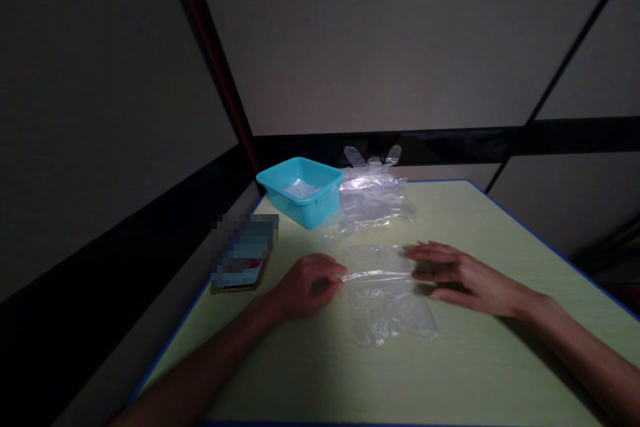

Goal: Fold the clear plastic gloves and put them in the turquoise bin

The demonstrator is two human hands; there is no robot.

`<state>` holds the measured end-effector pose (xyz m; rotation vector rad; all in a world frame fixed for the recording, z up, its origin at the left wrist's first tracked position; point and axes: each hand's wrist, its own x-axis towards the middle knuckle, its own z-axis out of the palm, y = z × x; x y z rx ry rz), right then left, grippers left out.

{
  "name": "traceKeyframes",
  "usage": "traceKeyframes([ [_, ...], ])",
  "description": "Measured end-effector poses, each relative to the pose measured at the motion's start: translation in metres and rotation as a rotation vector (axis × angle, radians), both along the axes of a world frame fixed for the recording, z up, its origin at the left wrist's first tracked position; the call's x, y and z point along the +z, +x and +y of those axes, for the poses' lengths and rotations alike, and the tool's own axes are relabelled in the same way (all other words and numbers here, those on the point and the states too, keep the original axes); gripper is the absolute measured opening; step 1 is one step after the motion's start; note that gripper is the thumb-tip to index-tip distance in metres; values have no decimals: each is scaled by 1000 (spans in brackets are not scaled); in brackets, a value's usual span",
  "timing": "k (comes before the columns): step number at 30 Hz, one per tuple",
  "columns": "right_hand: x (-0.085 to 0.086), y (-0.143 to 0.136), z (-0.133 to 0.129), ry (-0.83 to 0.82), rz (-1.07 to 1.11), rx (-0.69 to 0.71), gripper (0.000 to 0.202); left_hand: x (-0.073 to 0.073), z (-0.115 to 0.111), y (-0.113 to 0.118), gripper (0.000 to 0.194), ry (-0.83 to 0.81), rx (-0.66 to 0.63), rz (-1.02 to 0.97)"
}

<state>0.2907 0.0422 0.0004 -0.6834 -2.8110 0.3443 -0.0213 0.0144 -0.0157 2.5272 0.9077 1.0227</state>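
Clear plastic glove, toward table's near edge: left hand pinches its side, right hand loosely open; apparently folding, next needing aligned edges.

You have two hands — left hand, right hand — one worktop, one turquoise tub, one phone-like device, at least one clear glove and one glove pile, uncountable.

Dim o/all; counter brightest around L hand & R hand, wall beyond dull grey, darker twd edges. Soft shadow under R forearm. Glare streaks on clear plastic btwn hands, more on plastic gloves beyond. Pixelation over phone L of L hand.
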Motion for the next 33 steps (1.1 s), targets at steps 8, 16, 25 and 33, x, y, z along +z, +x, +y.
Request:
traceKeyframes([
  [8, 18, -10, -18, -186, 27, 33, 14, 2, -4, 4, 15, -111, -31, -34],
  [16, 19, -13, -30, -243, -50, 82, 7, 1, -8, 9, 17, -249, -71, -1],
  [25, 18, -17, -37, -72, -105, 133, 16, 5, -6, 14, 14, -296, -110, -31],
  [33, 18, -19, -40, -74, -110, 80, 17, 5, -5, 14, 14, -314, -116, -61],
])
